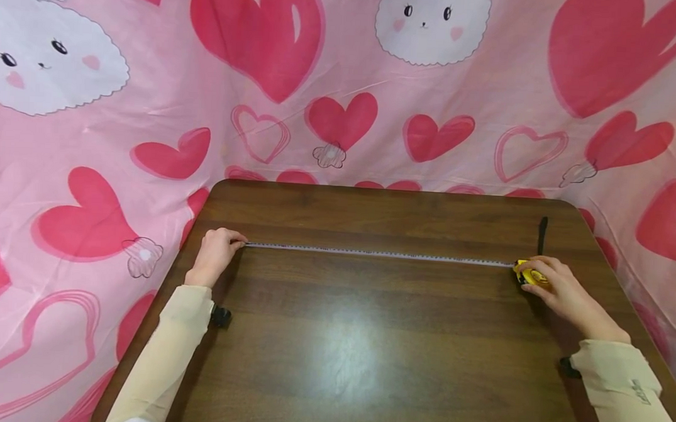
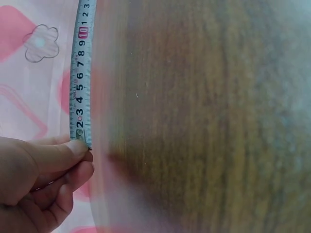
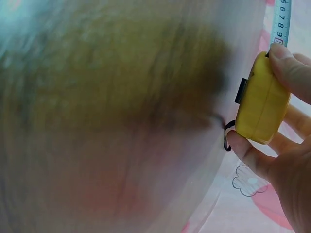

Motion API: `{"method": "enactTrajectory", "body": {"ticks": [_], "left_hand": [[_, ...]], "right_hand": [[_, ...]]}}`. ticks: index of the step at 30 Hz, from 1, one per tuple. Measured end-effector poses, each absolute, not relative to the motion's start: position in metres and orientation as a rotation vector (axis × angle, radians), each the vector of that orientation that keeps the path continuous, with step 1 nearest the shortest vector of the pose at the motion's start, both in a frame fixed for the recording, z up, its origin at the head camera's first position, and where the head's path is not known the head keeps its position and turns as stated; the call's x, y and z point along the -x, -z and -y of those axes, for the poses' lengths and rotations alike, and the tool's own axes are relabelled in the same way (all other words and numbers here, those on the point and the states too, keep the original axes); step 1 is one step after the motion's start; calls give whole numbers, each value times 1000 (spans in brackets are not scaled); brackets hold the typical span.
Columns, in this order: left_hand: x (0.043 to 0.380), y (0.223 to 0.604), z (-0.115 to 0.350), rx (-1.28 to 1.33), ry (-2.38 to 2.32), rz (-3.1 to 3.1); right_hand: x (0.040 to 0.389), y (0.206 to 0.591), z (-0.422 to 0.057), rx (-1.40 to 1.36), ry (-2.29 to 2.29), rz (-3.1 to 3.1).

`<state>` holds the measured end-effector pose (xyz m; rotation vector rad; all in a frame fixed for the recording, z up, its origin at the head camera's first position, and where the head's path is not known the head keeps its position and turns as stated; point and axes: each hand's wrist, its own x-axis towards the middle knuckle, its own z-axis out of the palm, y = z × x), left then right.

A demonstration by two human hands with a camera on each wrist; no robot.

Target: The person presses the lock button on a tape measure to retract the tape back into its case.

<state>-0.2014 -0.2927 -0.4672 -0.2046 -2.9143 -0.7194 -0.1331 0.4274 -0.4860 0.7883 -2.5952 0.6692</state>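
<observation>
A yellow tape measure (image 1: 532, 274) is in my right hand (image 1: 566, 298), at the right side of the table. In the right wrist view its yellow case (image 3: 262, 99) is gripped between thumb and fingers, with a black loop (image 3: 227, 136) at one corner. Its pale blade (image 1: 370, 253) stretches straight leftward across the table. At the far left my left hand (image 1: 216, 251) pinches the blade's free end. The left wrist view shows the blade's printed numbers (image 2: 80, 77) rising from the pinching thumb, with the end hook mostly hidden under the fingertips.
The brown wooden table (image 1: 366, 338) has rounded back corners. A black strap (image 1: 543, 234) extends behind the tape measure. Pink cloth (image 1: 367, 67) printed with hearts hangs round the back and sides. Black wrist mounts (image 1: 220, 316) show at both sleeves.
</observation>
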Motion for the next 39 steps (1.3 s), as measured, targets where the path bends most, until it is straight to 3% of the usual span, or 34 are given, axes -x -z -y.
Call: {"method": "enactTrajectory", "body": {"ticks": [8, 39], "left_hand": [[200, 466, 292, 197, 736, 2930], [199, 469, 279, 231, 805, 2968]], "right_hand": [[128, 478, -428, -687, -665, 2709], [128, 477, -417, -716, -670, 2740]]}}
